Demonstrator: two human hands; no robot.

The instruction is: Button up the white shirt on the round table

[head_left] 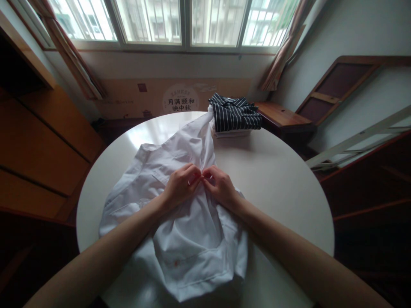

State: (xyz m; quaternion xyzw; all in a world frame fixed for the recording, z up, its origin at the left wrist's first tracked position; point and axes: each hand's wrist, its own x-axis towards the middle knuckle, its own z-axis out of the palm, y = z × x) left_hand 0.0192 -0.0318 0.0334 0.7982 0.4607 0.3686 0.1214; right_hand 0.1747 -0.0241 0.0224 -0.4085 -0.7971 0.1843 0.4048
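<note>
A white garment [189,239], which looks like a shirt or coat with pockets and long sleeves, lies spread and wrinkled on a round white table [276,184]. My left hand [182,182] pinches its cloth near the middle, thumb against fingertips. Right beside it, my right hand [220,184] pinches the same edge, and the fingertips of both hands meet. Whether a button is between them is too small to tell. A small reddish spot shows on the cloth near the table's front.
At the table's back right stands a folded stack with a black-and-white striped garment [236,113] on top. Beyond it is a wooden stool or low cabinet [284,115]. Wooden drawers [41,154] stand at the left, and barred windows [154,21] line the back.
</note>
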